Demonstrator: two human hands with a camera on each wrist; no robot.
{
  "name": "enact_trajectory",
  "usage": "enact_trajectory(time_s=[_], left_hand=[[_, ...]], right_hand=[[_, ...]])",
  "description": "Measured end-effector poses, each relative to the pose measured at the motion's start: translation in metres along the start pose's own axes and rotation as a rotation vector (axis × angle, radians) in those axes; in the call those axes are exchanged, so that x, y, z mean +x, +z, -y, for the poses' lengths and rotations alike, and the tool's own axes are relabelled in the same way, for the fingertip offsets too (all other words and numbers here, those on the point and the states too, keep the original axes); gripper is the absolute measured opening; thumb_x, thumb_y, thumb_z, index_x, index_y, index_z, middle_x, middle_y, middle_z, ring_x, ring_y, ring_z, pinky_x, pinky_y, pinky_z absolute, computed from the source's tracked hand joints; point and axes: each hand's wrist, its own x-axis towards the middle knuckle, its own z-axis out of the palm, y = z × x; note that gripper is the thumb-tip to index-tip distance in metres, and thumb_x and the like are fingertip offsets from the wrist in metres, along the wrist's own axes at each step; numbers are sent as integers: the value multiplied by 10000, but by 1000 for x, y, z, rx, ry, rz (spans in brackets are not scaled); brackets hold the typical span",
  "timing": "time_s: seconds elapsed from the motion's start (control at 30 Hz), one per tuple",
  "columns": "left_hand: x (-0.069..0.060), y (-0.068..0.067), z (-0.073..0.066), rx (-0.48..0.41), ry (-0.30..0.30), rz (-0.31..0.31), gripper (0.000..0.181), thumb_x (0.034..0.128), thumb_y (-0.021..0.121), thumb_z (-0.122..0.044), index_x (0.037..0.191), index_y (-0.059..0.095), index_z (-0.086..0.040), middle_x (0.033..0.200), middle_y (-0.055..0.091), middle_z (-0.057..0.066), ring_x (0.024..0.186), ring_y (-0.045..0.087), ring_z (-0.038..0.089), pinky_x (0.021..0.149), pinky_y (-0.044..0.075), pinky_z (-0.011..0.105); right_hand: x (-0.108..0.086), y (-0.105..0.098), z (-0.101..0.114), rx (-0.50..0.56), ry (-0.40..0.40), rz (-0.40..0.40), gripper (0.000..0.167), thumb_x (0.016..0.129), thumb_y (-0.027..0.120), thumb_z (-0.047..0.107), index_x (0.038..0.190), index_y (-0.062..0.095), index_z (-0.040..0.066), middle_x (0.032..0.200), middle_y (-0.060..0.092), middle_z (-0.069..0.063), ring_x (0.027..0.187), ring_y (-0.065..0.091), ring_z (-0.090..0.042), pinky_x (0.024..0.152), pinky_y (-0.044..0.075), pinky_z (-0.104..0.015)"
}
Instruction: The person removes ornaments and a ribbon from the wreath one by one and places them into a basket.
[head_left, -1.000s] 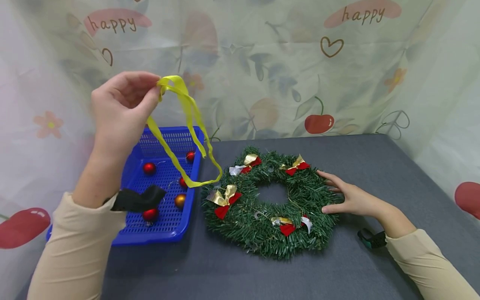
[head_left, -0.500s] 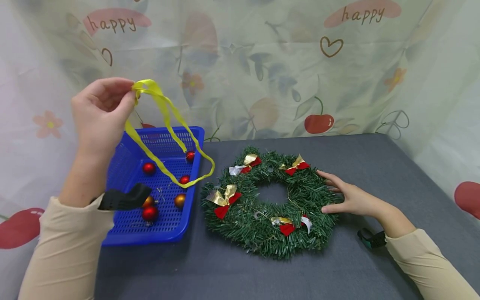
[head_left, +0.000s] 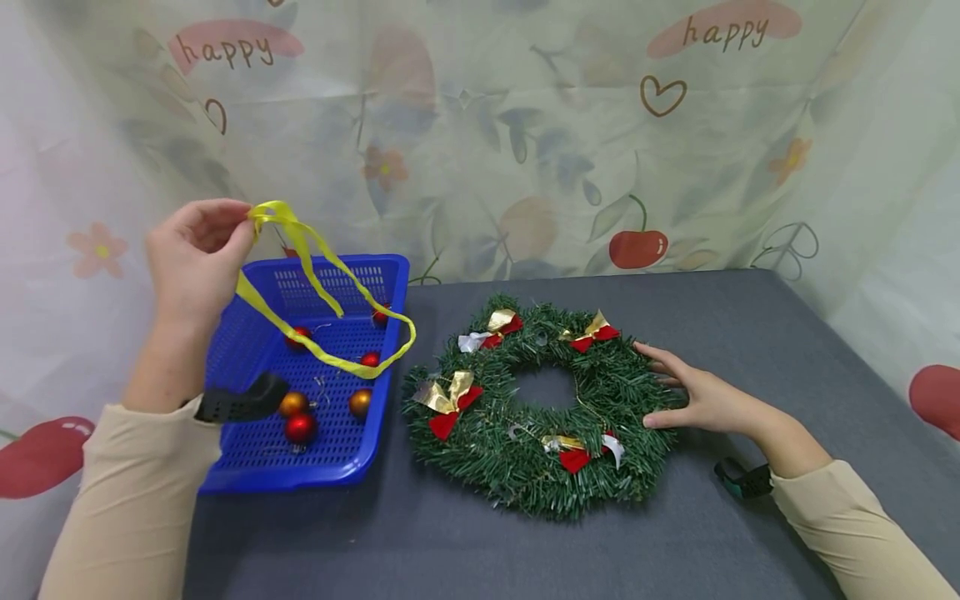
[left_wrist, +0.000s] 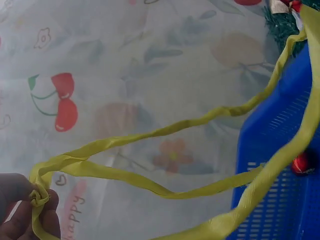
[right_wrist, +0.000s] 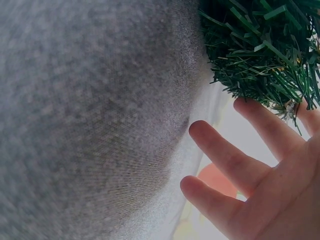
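In the head view my left hand (head_left: 198, 271) pinches a yellow ribbon (head_left: 360, 367) at its knotted part, and the ribbon's loop and loose end hang over the blue basket (head_left: 300, 481). The left wrist view shows the knot (left_wrist: 39, 195) between thumb and fingers. A green wreath (head_left: 517, 467) with several red, gold and silver bows lies flat on the table. My right hand (head_left: 697, 396) touches its right edge with spread fingers. In the right wrist view these fingers (right_wrist: 225, 155) are only slightly bent, beside the green needles (right_wrist: 265, 50).
Several red and gold baubles, among them a red bauble (head_left: 300, 429) and a gold bauble (head_left: 360, 403), lie in the basket, left of the wreath. A dark grey cloth covers the table (head_left: 480, 550). A printed curtain (head_left: 480, 167) hangs behind and at both sides.
My left hand has moved left, then down, carrying the yellow ribbon lower over the basket. The right hand and the wreath have stayed in place.
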Motion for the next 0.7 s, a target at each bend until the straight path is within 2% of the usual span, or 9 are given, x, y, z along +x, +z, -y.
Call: enact_trajectory(time_s=[0.13, 0.33, 0.43, 0.57, 0.7], left_hand=[[-1, -3, 15, 72, -29, 54, 194, 825, 643, -10, 849, 662, -202, 710, 626, -250, 675, 596, -84, 646, 455, 38], [-3, -6, 34, 224, -21, 193, 153, 864, 605, -62, 886, 612, -214, 719, 572, -346, 679, 559, -145, 644, 434, 15], [-5, -7, 40, 288, -3, 256, 81, 875, 593, -82, 942, 628, -110, 724, 541, -376, 679, 540, -169, 640, 425, 11], [-9, -5, 45, 369, 11, 312, 214, 890, 586, -112, 1049, 620, 28, 735, 498, -388, 680, 512, -187, 636, 412, 12], [-11, -4, 51, 432, 4, 357, 260, 906, 583, -143, 1095, 620, 31, 789, 527, -302, 689, 488, -192, 636, 406, 13]], right_hand=[[0, 0, 0, 0, -17, -5, 949, 814, 707, 351, 1511, 80, 205, 1492, 232, -274, 1302, 336, -503, 981, 366, -622], [0, 0, -1, 0, -33, -6, 952, 812, 715, 320, 1511, 82, 188, 1496, 230, -268, 1307, 335, -496, 990, 366, -614], [-1, -1, 0, 5, -29, -2, 955, 811, 716, 317, 1511, 79, 189, 1494, 232, -272, 1308, 332, -499, 989, 365, -616], [-1, -1, 0, 8, -27, -1, 955, 811, 717, 310, 1511, 79, 187, 1492, 234, -273, 1308, 331, -501, 990, 363, -616], [-1, -1, 1, 7, -26, -3, 956, 810, 717, 313, 1511, 80, 188, 1489, 239, -277, 1304, 334, -503, 985, 365, -618]])
